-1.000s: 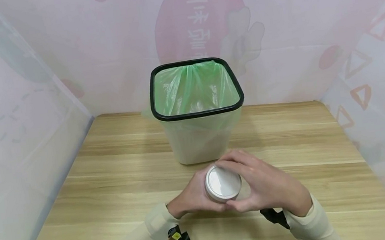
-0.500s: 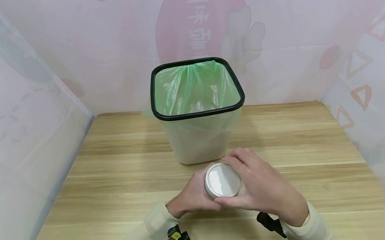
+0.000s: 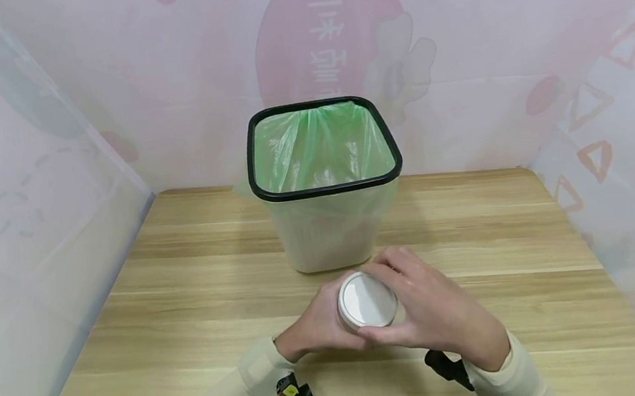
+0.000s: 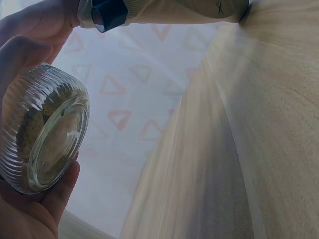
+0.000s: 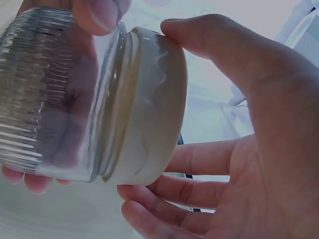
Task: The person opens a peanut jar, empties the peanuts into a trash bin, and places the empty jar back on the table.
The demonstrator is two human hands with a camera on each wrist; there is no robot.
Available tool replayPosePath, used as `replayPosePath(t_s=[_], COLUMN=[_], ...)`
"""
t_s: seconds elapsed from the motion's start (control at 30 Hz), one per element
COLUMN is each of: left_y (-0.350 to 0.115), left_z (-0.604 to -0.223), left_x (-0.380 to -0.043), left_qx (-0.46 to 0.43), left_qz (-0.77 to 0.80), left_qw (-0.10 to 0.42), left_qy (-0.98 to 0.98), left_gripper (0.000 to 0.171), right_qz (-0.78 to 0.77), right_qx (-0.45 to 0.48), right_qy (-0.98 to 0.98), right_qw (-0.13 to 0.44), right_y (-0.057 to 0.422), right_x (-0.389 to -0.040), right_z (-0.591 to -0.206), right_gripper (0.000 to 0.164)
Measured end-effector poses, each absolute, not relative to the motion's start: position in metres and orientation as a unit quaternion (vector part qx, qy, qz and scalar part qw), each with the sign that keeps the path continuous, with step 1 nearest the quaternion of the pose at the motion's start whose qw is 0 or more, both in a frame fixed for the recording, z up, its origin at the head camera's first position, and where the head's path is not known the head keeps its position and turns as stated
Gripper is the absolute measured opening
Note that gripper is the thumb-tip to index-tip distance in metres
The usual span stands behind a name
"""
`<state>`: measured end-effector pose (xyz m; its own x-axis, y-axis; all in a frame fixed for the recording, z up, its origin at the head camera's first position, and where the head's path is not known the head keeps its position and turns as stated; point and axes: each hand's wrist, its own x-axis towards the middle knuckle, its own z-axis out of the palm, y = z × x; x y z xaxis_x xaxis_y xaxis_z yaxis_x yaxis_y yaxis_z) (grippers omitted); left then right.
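A clear ribbed glass jar [image 5: 35, 104] with a white lid [image 3: 367, 300] is held between both hands in front of the bin. My left hand [image 3: 324, 321] wraps round the glass body. Its thumb and fingers show on opposite sides of the jar in the left wrist view, where the round glass base [image 4: 59, 142] faces the camera. My right hand [image 3: 437, 306] grips the lid by its edge, thumb on one side and fingers on the other. In the right wrist view the lid sits on the jar's neck, with threads of glass showing below it.
Behind the hands stands a pale bin [image 3: 328, 233] with a black rim [image 3: 328, 190] and a green plastic liner [image 3: 316, 144]. All of this is on a wood-grain table [image 3: 186, 295], with printed curtains [image 3: 175, 76] hanging at the back and both sides.
My right hand has turned round the lid, its thumb shifting left along the near edge and its wrist drifting slightly left. The left hand and the jar have stayed in place.
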<state>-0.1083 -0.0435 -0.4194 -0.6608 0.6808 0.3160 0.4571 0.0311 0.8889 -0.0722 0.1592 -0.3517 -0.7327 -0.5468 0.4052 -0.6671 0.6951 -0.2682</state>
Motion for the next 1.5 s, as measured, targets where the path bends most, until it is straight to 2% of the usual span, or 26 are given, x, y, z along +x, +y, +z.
replayPosePath(t_s=[0.4, 0.63, 0.87, 0.93, 1.2, 1.5], left_y=[-0.042, -0.041, -0.04, -0.039, -0.038, -0.039], left_z=[-0.422, -0.425, -0.46, -0.46, -0.459, -0.458], left_x=[-0.108, -0.108, -0.119, -0.119, -0.118, -0.119], left_qx=[0.41, 0.407, 0.412, 0.412, 0.417, 0.416], left_qz=[0.566, 0.571, 0.551, 0.541, 0.535, 0.536], left_qw=[0.086, 0.098, 0.083, 0.076, 0.077, 0.085], left_qy=[0.71, 0.706, 0.721, 0.729, 0.731, 0.729], left_gripper=[0.081, 0.081, 0.088, 0.089, 0.082, 0.086], right_qz=[0.2, 0.201, 0.198, 0.196, 0.187, 0.193], right_qx=[0.351, 0.366, 0.355, 0.341, 0.323, 0.333], right_qy=[-0.904, -0.9, -0.907, -0.913, -0.922, -0.918], right_qw=[0.137, 0.129, 0.113, 0.108, 0.098, 0.094], right_y=[0.16, 0.159, 0.162, 0.161, 0.158, 0.157], right_x=[-0.073, -0.072, -0.071, -0.07, -0.071, -0.072], right_z=[-0.351, -0.353, -0.353, -0.353, -0.354, -0.355], right_gripper=[0.07, 0.073, 0.081, 0.084, 0.075, 0.071])
